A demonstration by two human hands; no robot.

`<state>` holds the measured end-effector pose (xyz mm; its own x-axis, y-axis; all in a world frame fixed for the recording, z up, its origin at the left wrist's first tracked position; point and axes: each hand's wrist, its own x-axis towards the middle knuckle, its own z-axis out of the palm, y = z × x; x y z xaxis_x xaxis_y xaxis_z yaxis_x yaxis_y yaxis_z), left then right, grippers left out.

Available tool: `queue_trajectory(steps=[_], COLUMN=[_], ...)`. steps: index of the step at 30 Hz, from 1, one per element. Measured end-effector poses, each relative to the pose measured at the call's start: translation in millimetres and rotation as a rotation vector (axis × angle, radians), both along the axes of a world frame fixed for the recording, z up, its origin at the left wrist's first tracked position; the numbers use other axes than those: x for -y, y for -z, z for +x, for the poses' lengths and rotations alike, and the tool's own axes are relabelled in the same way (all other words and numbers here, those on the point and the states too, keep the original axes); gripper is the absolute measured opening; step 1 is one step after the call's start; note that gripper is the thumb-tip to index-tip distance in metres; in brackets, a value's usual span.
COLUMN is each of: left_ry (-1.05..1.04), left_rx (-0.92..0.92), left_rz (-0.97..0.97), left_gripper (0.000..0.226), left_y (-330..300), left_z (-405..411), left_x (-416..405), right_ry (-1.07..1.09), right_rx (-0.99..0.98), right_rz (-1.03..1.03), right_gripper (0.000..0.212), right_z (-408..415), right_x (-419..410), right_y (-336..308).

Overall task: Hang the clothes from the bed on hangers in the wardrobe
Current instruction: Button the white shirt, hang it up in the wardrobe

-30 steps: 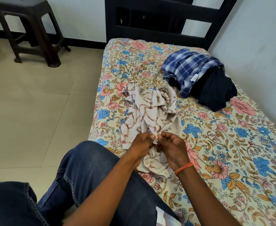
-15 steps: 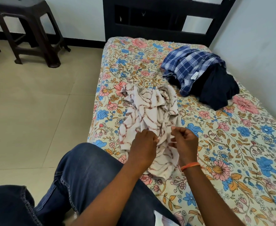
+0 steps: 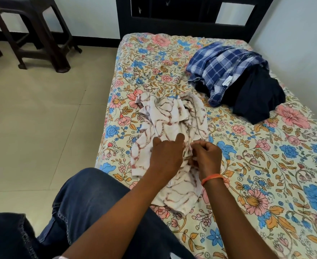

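My right hand (image 3: 206,157) has its fingers (image 3: 197,146) curled in tight, pinching a fold of the white shirt with brown marbling (image 3: 168,124) at the middle of the garment; an orange band (image 3: 211,178) sits on that wrist. Just at its 9 o'clock, nearly touching it, my left hand (image 3: 166,156) lies knuckles-up on the same shirt, with one finger stretched out toward 1 o'clock and pressing the cloth. Its other fingers bend under the palm, and I cannot tell whether they grip fabric or only rest on it.

The shirt lies crumpled on the near left part of the bed (image 3: 266,184), running from my hands toward 12 o'clock, with its lower end trailing toward 6 o'clock beside my knee in blue jeans (image 3: 90,199), which rests against the mattress edge.

From my hands at about 2 o'clock, well apart from the white shirt, a blue checked shirt (image 3: 221,66) lies bunched near the head of the bed, partly draped over a dark navy garment (image 3: 255,98) that touches it on its 5 o'clock side.

The dark headboard (image 3: 172,23) stands at 12 o'clock. At 10 o'clock, off the bed on the tiled floor (image 3: 38,116), stands a dark plastic stool (image 3: 32,27) close to the wall.
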<state>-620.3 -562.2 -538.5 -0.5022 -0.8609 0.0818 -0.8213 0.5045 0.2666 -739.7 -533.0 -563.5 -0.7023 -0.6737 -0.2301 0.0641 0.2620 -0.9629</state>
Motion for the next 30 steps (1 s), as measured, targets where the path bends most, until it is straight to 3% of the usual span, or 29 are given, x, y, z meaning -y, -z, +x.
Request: queue_trajectory(steps=[3, 7, 15, 20, 25, 30], left_ry=[-0.029, -0.045, -0.206, -0.165, -0.129, -0.133], left_rx=[0.092, 0.064, -0.286, -0.52, -0.64, -0.656], left_rz=[-0.044, -0.008, 0.178, 0.23, 0.228, 0.262], left_gripper=[0.022, 0.02, 0.019, 0.016, 0.016, 0.015], left_y=[1.7, 11.4, 25.8, 33.1, 36.3, 37.3], left_z=[-14.1, -23.9, -27.1, -18.6, -9.1, -3.7], left_x=[15.4, 25.5, 28.4, 15.7, 1.0, -2.1], right_ry=[-0.002, -0.01, 0.04, 0.004, -0.1, -0.117], right_rx=[0.051, 0.027, 0.143, 0.138, -0.18, -0.361], right_rz=[0.014, 0.041, 0.025, 0.029, -0.018, -0.062], right_gripper=[0.008, 0.011, 0.016, 0.017, 0.01, 0.009], right_z=[-0.6, -2.2, -0.4, 7.7, 22.9, 25.2], right_x=[-2.1, -2.8, -4.9, -5.0, -13.9, -20.8], right_y=[4.2, 9.7, 14.9, 15.8, 12.0, 16.5])
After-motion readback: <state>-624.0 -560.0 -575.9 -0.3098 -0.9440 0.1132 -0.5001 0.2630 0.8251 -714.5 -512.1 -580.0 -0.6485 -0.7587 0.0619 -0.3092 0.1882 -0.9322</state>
